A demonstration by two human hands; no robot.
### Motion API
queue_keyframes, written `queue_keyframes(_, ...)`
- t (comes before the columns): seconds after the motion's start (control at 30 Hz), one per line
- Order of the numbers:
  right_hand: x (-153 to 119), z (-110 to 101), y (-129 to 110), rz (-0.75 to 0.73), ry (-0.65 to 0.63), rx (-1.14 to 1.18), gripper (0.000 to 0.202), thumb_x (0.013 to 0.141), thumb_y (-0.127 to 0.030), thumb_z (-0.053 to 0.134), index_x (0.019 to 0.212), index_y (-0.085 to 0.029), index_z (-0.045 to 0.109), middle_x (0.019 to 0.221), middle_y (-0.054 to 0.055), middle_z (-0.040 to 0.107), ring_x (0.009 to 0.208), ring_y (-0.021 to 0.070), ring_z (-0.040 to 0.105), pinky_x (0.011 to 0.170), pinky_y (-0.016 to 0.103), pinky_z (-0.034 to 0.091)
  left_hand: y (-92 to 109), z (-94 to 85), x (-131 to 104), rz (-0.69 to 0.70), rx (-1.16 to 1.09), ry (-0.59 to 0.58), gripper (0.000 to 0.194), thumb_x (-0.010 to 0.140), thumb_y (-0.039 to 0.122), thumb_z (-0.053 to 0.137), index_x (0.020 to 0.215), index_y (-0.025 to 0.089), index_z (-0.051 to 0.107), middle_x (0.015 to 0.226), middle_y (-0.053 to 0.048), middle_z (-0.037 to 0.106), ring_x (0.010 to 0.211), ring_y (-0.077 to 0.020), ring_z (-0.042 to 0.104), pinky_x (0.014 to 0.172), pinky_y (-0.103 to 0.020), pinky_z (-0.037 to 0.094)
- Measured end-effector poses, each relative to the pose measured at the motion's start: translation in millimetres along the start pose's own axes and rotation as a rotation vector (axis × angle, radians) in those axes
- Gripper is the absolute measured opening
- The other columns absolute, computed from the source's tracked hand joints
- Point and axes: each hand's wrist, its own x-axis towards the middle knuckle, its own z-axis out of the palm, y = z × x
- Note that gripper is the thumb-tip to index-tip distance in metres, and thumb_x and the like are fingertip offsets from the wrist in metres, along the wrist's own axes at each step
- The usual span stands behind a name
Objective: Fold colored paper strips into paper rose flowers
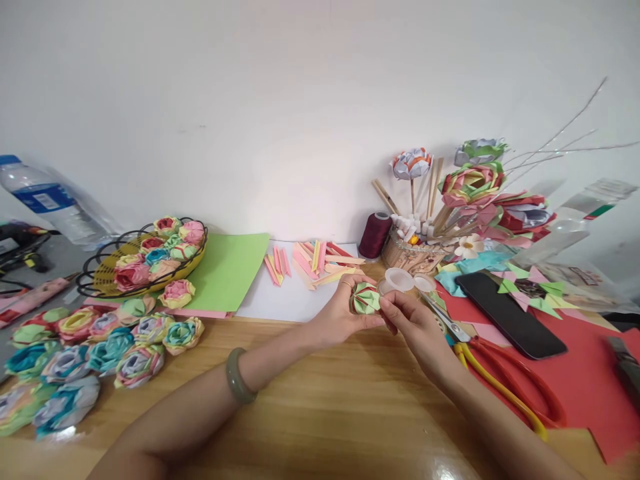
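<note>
Far to the left of the maroon thread spool [375, 235] sits a yellow basket [103, 272] with paper flowers [134, 276]. Nearer to me than the spool, my left hand [336, 319] is half curled around the green paper bud [367, 299]; my right hand [414, 321], fingertips nearly together, pinches its right edge. Right of the spool, also nearer, lie scissors [461, 332].

Bright, soft indoor light, source out of view. Wall [300, 133] palest near centre, dimmer toward 10 o'clock. Soft shadow beside blue-capped bottle [45, 197] at 9. Desk [320, 413] glare at 8, fainter at 5. Edges stretched wide-angle; paper flowers [65, 403] at 8 slightly blurred, folded paper [367, 300] clearer.
</note>
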Motion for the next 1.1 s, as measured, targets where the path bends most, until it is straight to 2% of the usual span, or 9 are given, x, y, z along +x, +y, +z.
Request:
queue_keyframes(0.23, 0, -1, 1, -0.012, 0.015, -0.084, 0.032, 0.083, -0.045, 0.042, 0.064, -0.019, 0.046, 0.056, -0.005, 0.037, 0.052, 0.0107, 0.034, 0.049, 0.023, 0.027, 2, 3.0, 0, -0.029, -0.07, 0.053, 0.05, 0.061, 0.026, 0.072, 0.1, 0.02, 0.041, 0.084, 0.001, 0.047, 0.072, -0.0094, 0.047, 0.067, -0.022, 0.039)
queue_keyframes(0.4, 0, -1, 7, 0.005, 0.05, -0.078, 0.03, 0.081, -0.044, 0.046, 0.064, -0.019, 0.046, 0.059, -0.003, 0.04, 0.055, 0.0114, 0.039, 0.051, 0.024, 0.031, 9, -0.1, 0, -0.112, -0.335, 0.046, 0.044, 0.065, 0.035, 0.069, 0.102, 0.023, 0.047, 0.083, 0.001, 0.052, 0.072, -0.0112, 0.052, 0.065, -0.027, 0.046)
queue_keyframes(0.47, -1, -1, 7, -0.044, 0.117, -0.03, 0.024, 0.082, -0.043, 0.047, 0.074, -0.02, 0.049, 0.067, -0.002, 0.046, 0.059, 0.0122, 0.044, 0.054, 0.024, 0.036, 13, -1.6, 1, -0.147, -0.439, 0.007, 0.039, 0.072, 0.044, 0.059, 0.103, 0.023, 0.05, 0.086, -0.001, 0.054, 0.074, -0.0129, 0.054, 0.065, -0.029, 0.048)
queue_keyframes(0.53, -3, -1, 6, -0.147, 0.194, -0.014, 0.022, 0.081, -0.041, 0.05, 0.091, -0.022, 0.05, 0.085, 0.001, 0.052, 0.074, 0.015, 0.051, 0.065, 0.027, 0.042, 15, -2.3, 1, -0.186, -0.506, -0.034, 0.041, 0.077, 0.052, 0.048, 0.103, 0.021, 0.054, 0.086, -0.004, 0.057, 0.074, -0.0141, 0.056, 0.064, -0.029, 0.048)
queue_keyframes(0.6, -5, -2, 5, -0.268, 0.221, -0.08, 0.036, 0.079, -0.041, 0.055, 0.11, -0.025, 0.045, 0.108, 0.006, 0.051, 0.097, 0.0201, 0.051, 0.081, 0.034, 0.042, 15, -2.2, 2, -0.251, -0.587, -0.065, 0.048, 0.08, 0.056, 0.037, 0.101, 0.017, 0.057, 0.083, -0.006, 0.061, 0.072, -0.0144, 0.058, 0.063, -0.027, 0.047)
queue_keyframes(0.7, -7, -2, 3, -0.396, 0.153, -0.236, 0.062, 0.074, -0.045, 0.061, 0.127, -0.028, 0.034, 0.129, 0.009, 0.04, 0.117, 0.026, 0.039, 0.095, 0.043, 0.035, 13, -0.3, 3, -0.369, -0.733, -0.086, 0.061, 0.081, 0.06, 0.024, 0.101, 0.015, 0.059, 0.081, -0.008, 0.063, 0.07, -0.0147, 0.059, 0.058, -0.024, 0.045)
queue_keyframes(0.8, -7, 0, 2, -0.455, 0.09, -0.31, 0.074, 0.07, -0.047, 0.063, 0.132, -0.028, 0.028, 0.133, 0.01, 0.039, 0.122, 0.0273, 0.037, 0.099, 0.045, 0.033, 9, 4.5, 2, -0.44, -0.811, -0.093, 0.067, 0.079, 0.063, 0.021, 0.1, 0.013, 0.06, 0.08, -0.008, 0.063, 0.067, -0.0153, 0.06, 0.052, -0.022, 0.043)
queue_keyframes(0.9, -8, 3, 3, -0.465, 0.067, -0.332, 0.074, 0.07, -0.045, 0.064, 0.133, -0.028, 0.029, 0.133, 0.011, 0.041, 0.122, 0.0275, 0.038, 0.098, 0.044, 0.035, 5, 12.0, 1, -0.482, -0.84, -0.056, 0.066, 0.078, 0.064, 0.024, 0.095, 0.012, 0.061, 0.081, -0.009, 0.063, 0.068, -0.015, 0.059, 0.054, -0.022, 0.042)
queue_keyframes(1.1, -12, 12, 5, -0.48, 0.024, -0.376, 0.066, 0.074, -0.045, 0.059, 0.132, -0.028, 0.031, 0.128, 0.01, 0.048, 0.117, 0.0265, 0.045, 0.095, 0.043, 0.039, -1, 25.9, 0, -0.56, -0.818, 0.117, 0.061, 0.078, 0.062, 0.029, 0.084, 0.011, 0.062, 0.079, -0.007, 0.062, 0.074, -0.014, 0.058, 0.071, -0.025, 0.044)
